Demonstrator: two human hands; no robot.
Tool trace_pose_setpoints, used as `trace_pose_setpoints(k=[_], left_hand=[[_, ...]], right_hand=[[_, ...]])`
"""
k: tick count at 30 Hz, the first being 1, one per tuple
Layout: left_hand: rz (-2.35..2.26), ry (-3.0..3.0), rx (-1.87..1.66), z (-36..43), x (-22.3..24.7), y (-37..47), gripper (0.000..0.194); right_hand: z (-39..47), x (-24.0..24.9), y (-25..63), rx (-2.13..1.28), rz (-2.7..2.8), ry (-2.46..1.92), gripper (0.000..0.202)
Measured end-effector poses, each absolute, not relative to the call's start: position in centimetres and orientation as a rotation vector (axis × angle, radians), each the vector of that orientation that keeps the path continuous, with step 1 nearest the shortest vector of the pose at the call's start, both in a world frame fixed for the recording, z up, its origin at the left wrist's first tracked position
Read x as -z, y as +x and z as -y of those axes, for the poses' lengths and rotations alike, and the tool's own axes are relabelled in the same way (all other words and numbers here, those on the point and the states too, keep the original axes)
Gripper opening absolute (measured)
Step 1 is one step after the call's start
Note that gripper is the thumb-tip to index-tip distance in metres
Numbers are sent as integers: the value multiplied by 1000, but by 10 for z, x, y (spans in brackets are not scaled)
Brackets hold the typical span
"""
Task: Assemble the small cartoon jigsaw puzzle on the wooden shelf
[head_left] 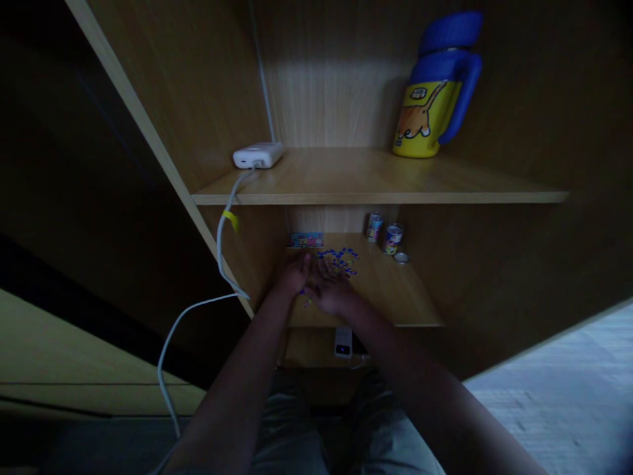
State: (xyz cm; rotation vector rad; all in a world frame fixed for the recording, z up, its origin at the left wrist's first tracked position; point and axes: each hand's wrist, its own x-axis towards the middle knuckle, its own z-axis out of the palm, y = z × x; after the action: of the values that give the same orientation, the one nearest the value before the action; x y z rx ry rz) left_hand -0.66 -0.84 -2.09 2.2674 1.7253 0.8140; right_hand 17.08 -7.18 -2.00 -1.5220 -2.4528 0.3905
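Note:
Low in the cabinet, both hands are over the middle shelf board (390, 297). My right hand (327, 287) lies palm down with its fingers stretched out towards a loose heap of small blue pieces (341, 257), which look like tiny jigsaw pieces. Close against it on the left is my left hand (293, 274), its fingers extended and partly in shadow. Whatever lies under the palms is hidden. A few more bits (307, 303) show just below the hands. Behind them, a colourful picture card (306, 240) leans at the back left.
Two small printed cans (374, 227) (392, 239) stand at the back right, beside a round lid (401, 258). Above, a shelf (341, 175) holds a white adapter (257, 156) with a hanging cable (219, 244) and a blue-yellow bottle (429, 99). A power bank (343, 342) sits below.

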Motion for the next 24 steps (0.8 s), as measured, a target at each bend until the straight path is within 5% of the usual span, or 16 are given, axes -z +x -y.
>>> trace_pose_setpoints(k=[9,24], left_hand=[[-1825,2360,-287,25,33,21,73],[-2052,2171,-462,52,30,62,68]], right_hand=[[40,31,215,-341,2146,-2139,99],[-18,31,213,-330,2260,-1887,80]])
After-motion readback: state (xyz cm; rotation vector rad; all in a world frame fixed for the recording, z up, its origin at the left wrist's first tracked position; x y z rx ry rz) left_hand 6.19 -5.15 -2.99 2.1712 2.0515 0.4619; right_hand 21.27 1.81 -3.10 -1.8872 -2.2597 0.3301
